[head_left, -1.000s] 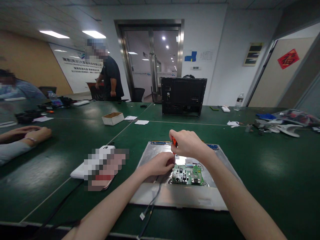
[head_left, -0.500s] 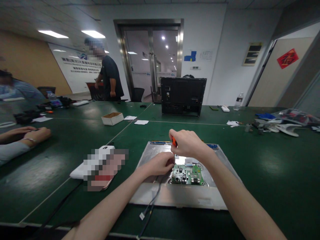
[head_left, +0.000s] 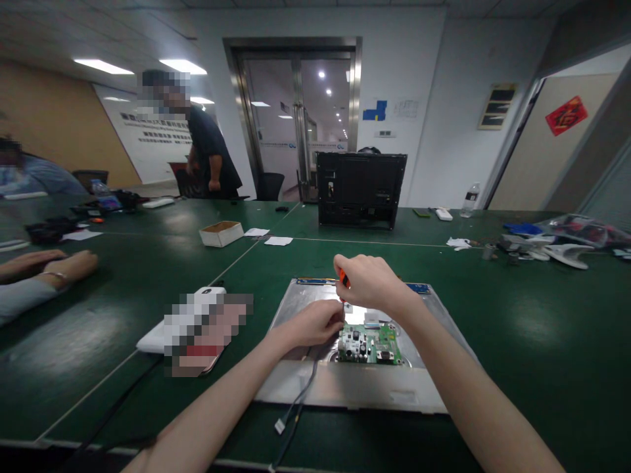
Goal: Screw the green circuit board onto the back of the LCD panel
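A flat metal panel point(head_left: 359, 387) lies on the green table in front of me, with a green circuit board point(head_left: 369, 343) on it. My right hand point(head_left: 367, 282) is closed around the orange handle of a screwdriver point(head_left: 344, 279), held upright over the board's upper left corner. Beside the shaft, my left hand point(head_left: 320, 322) has its fingers pinched together at that same corner; whatever they hold is too small to name. Dark cables point(head_left: 300, 395) run from under my left hand across the panel's near edge.
To the left lie a white device point(head_left: 152, 338) and a pink phone point(head_left: 224, 338). Farther back are a small open box point(head_left: 221, 234) and a black monitor housing point(head_left: 362, 190). Another person's hands point(head_left: 73, 266) rest at far left; a person point(head_left: 211, 148) stands behind the table.
The standing person has leaned further left. My two hands and the screwdriver have stayed nearly in place over the board.
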### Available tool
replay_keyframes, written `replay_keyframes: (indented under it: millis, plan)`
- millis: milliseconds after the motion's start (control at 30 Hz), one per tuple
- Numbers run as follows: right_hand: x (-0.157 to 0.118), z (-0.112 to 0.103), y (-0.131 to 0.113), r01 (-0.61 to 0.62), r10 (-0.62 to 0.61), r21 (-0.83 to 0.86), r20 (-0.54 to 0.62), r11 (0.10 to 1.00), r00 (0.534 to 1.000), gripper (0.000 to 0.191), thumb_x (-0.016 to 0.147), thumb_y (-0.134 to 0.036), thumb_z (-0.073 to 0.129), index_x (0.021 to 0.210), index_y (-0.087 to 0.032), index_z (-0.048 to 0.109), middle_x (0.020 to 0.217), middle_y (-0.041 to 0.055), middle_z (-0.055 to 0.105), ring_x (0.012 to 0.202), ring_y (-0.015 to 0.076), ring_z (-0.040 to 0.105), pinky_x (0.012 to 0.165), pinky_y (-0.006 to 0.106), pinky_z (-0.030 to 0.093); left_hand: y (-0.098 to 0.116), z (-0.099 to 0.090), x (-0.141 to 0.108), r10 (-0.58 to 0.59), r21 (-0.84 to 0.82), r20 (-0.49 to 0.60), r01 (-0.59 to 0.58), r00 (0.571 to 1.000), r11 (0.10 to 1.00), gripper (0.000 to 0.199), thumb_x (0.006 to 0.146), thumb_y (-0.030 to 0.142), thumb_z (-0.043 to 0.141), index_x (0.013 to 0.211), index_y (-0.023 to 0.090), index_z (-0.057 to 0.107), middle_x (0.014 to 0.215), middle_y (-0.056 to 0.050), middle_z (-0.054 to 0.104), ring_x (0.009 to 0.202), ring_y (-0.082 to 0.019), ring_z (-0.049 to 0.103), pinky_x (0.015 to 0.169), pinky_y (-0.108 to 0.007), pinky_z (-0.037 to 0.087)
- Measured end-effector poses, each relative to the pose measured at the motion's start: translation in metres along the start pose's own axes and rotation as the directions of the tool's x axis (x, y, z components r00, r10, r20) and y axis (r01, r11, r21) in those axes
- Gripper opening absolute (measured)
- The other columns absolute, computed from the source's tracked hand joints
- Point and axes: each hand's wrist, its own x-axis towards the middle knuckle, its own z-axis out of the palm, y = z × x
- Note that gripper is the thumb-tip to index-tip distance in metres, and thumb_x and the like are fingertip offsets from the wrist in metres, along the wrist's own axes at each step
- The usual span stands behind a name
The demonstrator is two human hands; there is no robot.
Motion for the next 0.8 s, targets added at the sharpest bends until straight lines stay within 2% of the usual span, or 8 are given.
replay_keyframes:
  millis: [233, 400, 533, 633, 733, 800]
  plan:
    - [0.0024, -0.0027, 0.0000, -0.031, 0.032, -0.010, 0.045, 0.999, 0.998, 0.025, 0.088, -0.045, 0.047, 0.095, -0.024, 0.058, 0.085, 0.0062, 0.068, 0.076, 0.0216, 0.063, 0.056, 0.027, 0.032, 0.0013, -0.0010, -0.0006, 0.004, 0.017, -0.003, -0.004, 1.000, 1.000, 0.006, 0.081, 0.017, 0.050, 0.079, 0.017, 0.056, 0.073, -0.002, 0.060, 0.063, -0.015, 0.052, 0.057, -0.025, 0.035]
    - [0.0014, 0.0007, 0.0014, -0.023, 0.023, 0.009, 0.017, 1.000, 1.000, 0.018, 0.084, -0.032, 0.050, 0.099, -0.024, 0.056, 0.086, 0.0052, 0.069, 0.075, 0.0214, 0.063, 0.054, 0.027, 0.030, 0.0010, -0.0001, -0.0008, -0.007, 0.029, 0.002, 0.007, 1.000, 1.000, 0.006, 0.082, 0.019, 0.052, 0.080, 0.017, 0.057, 0.074, -0.002, 0.061, 0.065, -0.016, 0.053, 0.058, -0.025, 0.035]
    - [-0.0002, 0.0013, 0.0013, 0.006, -0.006, 0.022, -0.008, 1.000, 1.000, 0.021, 0.079, -0.027, 0.052, 0.101, -0.024, 0.054, 0.084, 0.0039, 0.068, 0.074, 0.0213, 0.063, 0.052, 0.027, 0.027, 0.0001, 0.0013, -0.0004, -0.018, 0.031, 0.000, 0.018, 1.000, 0.999, 0.006, 0.083, 0.020, 0.053, 0.079, 0.017, 0.056, 0.073, -0.001, 0.060, 0.064, -0.016, 0.053, 0.058, -0.025, 0.035]
    - [0.0004, -0.0002, 0.0009, -0.003, 0.003, 0.005, 0.007, 1.000, 1.000, 0.021, 0.083, -0.037, 0.052, 0.100, -0.024, 0.056, 0.083, 0.0048, 0.068, 0.074, 0.0221, 0.063, 0.053, 0.027, 0.029, 0.0006, 0.0009, 0.0002, -0.023, 0.031, 0.008, 0.023, 1.000, 0.999, 0.007, 0.083, 0.022, 0.054, 0.080, 0.017, 0.057, 0.073, -0.002, 0.060, 0.065, -0.016, 0.054, 0.057, -0.025, 0.035]
    - [0.0023, -0.0017, 0.0008, -0.033, 0.033, -0.007, 0.024, 0.999, 0.999, 0.030, 0.089, -0.049, 0.045, 0.094, -0.024, 0.059, 0.083, 0.0062, 0.069, 0.076, 0.0226, 0.064, 0.055, 0.027, 0.031, 0.0013, 0.0000, 0.0007, -0.028, 0.039, 0.014, 0.027, 1.000, 0.999, 0.007, 0.084, 0.022, 0.054, 0.081, 0.017, 0.058, 0.075, -0.002, 0.061, 0.066, -0.016, 0.055, 0.057, -0.025, 0.034]
    - [0.0031, -0.0019, 0.0008, -0.041, 0.041, -0.007, 0.032, 0.999, 0.999, 0.029, 0.090, -0.047, 0.043, 0.092, -0.024, 0.060, 0.084, 0.0062, 0.069, 0.077, 0.0222, 0.064, 0.056, 0.027, 0.031, 0.0011, 0.0003, 0.0008, -0.029, 0.048, 0.013, 0.029, 0.999, 0.998, 0.007, 0.083, 0.022, 0.054, 0.082, 0.017, 0.058, 0.076, -0.002, 0.062, 0.067, -0.017, 0.056, 0.057, -0.025, 0.034]
